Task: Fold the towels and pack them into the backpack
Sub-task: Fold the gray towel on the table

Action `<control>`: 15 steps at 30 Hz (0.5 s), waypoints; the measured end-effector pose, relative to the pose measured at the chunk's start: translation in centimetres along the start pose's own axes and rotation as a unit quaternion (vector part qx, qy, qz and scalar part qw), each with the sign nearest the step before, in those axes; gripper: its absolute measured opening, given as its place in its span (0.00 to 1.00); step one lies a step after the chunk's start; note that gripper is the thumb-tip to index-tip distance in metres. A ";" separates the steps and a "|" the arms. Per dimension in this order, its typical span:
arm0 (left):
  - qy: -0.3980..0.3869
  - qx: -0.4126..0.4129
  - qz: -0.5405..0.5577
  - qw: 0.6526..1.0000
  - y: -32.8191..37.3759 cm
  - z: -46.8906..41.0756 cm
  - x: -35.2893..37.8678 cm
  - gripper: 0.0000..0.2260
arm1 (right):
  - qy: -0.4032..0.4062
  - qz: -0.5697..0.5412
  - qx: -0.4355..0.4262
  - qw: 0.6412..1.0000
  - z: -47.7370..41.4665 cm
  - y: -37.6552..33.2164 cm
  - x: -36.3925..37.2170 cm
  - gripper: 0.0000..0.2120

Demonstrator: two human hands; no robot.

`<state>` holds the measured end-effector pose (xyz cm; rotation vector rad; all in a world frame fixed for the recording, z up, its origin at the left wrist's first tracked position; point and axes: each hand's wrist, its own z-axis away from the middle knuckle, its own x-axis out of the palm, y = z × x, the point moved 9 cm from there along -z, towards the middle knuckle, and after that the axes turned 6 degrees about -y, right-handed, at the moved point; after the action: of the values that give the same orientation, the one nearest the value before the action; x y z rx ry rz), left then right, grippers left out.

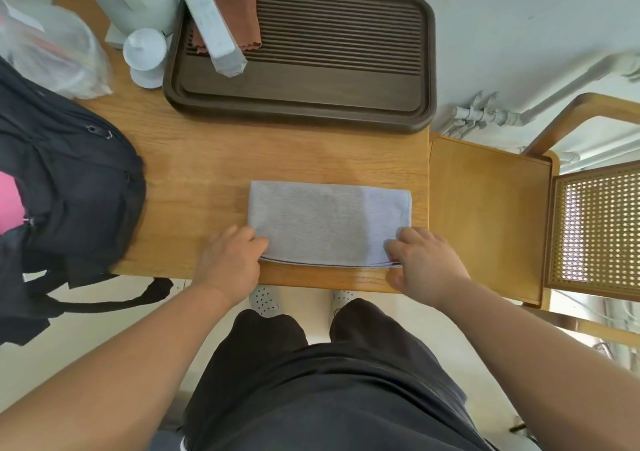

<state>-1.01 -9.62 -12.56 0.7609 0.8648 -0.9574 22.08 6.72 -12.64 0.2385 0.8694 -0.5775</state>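
Head view. Pale lilac-grey woven towel [329,222] flat on the light wooden worktop [194,160], close to the front edge. Already doubled into a long rectangle, with stacked layers showing along the near side. Left grip [230,263] curled onto the near-left corner, right grip [424,260] pinching the layered near-right corner. Both clasping the towel, neither released.

Black fabric backpack [69,180] at the left end of the worktop, well apart from the towel and seemingly open. Something pink [8,201] visible inside; cannot tell whether a towel.

Judged from this: first fold done, probably another fold or two left. After that, the carry across and into the backpack.

Brown cloth [239,11] on the dark brown slatted tray [346,104] at the back, untouched. Unclear whether part of the job.
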 end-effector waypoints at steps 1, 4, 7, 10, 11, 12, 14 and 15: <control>-0.002 -0.007 -0.002 1.000 0.1 0.0 -0.3 0.03 | -0.005 0.007 0.004 1.000 0.1 -0.3 -0.4 0.16; 0.038 -0.017 0.013 0.999 1.4 0.2 -2.0 0.15 | 0.079 -0.028 0.010 0.996 -0.1 -1.8 -3.3 0.26; 0.053 -0.003 0.031 0.998 3.6 -1.1 -2.9 0.24 | 0.134 -0.075 -0.001 0.988 -1.7 -4.7 -5.7 0.30; -0.009 -0.027 0.017 0.999 4.5 -3.5 -1.1 0.31 | 0.103 -0.078 0.011 0.992 -4.9 -7.2 -5.1 0.35; -0.025 -0.037 0.009 0.999 4.3 -4.1 -0.3 0.33 | 0.092 -0.074 0.025 0.993 -5.7 -7.4 -4.4 0.36; -0.034 -0.049 0.003 0.998 3.8 -4.6 0.3 0.34 | 0.086 -0.072 0.046 0.993 -6.3 -7.1 -3.5 0.37; -0.048 -0.068 0.002 0.997 2.2 -5.1 1.6 0.36 | 0.081 -0.073 0.091 0.990 -6.7 -5.3 -1.7 0.39; -0.051 -0.068 -0.004 0.996 1.5 -5.3 2.2 0.36 | 0.082 -0.071 0.106 0.988 -6.6 -4.3 -1.0 0.40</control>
<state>-0.38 -5.35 -16.59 0.5873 0.8365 -0.9269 14.85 6.29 -15.89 0.4242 0.9905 -0.7926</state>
